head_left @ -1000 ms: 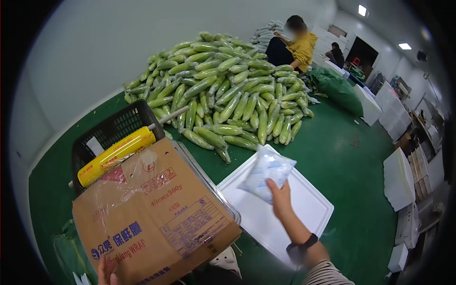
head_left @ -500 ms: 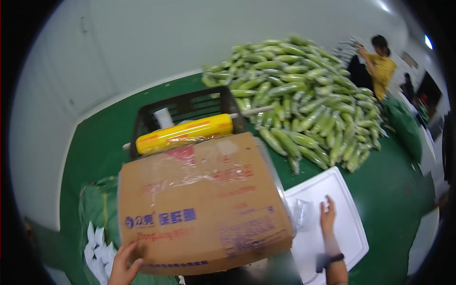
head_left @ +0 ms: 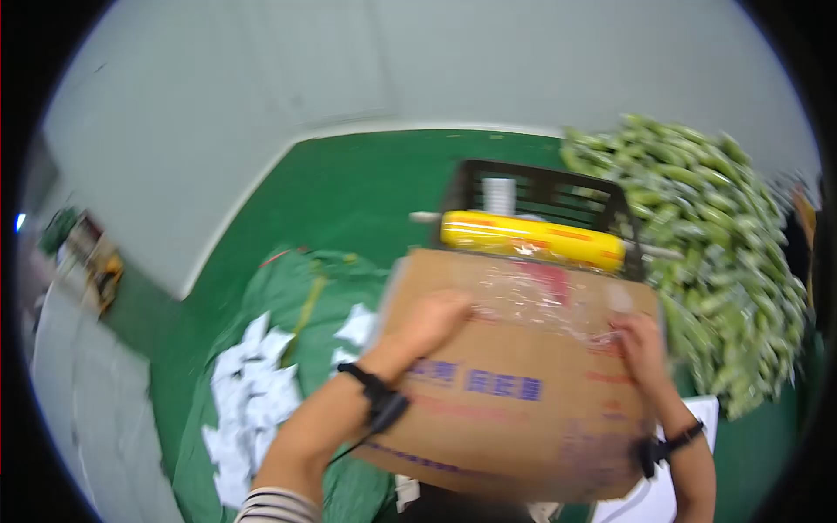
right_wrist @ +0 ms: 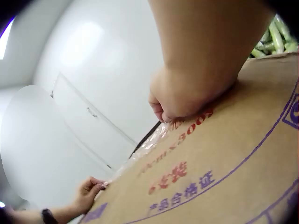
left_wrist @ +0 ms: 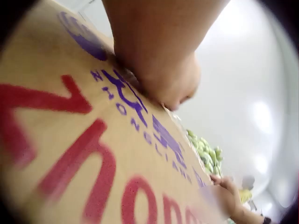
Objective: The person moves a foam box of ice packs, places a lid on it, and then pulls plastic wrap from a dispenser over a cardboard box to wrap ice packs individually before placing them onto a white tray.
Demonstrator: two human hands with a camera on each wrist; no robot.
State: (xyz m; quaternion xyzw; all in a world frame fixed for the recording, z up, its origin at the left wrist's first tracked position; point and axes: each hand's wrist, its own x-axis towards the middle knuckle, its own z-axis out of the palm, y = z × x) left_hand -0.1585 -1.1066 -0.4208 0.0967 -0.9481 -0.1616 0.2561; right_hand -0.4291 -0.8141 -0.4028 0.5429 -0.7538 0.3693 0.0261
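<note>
A yellow roll [head_left: 532,239] of clear film lies behind the cardboard box [head_left: 523,436]. Creased clear film [head_left: 540,301] stretches from it over the box's top. My left hand [head_left: 432,324] pinches the film's edge on the left, fingers curled low over the cardboard. At the film's right side my right hand [head_left: 643,347] pinches it too. The right wrist view shows the film [right_wrist: 149,142] running between my right hand [right_wrist: 189,93] and my left hand [right_wrist: 88,193]. In the left wrist view my left hand [left_wrist: 163,74] has its fingertips tucked against the film.
A black crate [head_left: 558,187] stands behind the roll, crossed by its rod. Wrapped green produce [head_left: 715,235] is heaped at the right. White packets [head_left: 261,392] lie on a green sheet [head_left: 288,279] at the left; part of a white foam lid [head_left: 702,414] shows at the lower right.
The view has swung left. My right hand has left the white lid, where it let go of the clear packet, and both hands have moved up the box to the film.
</note>
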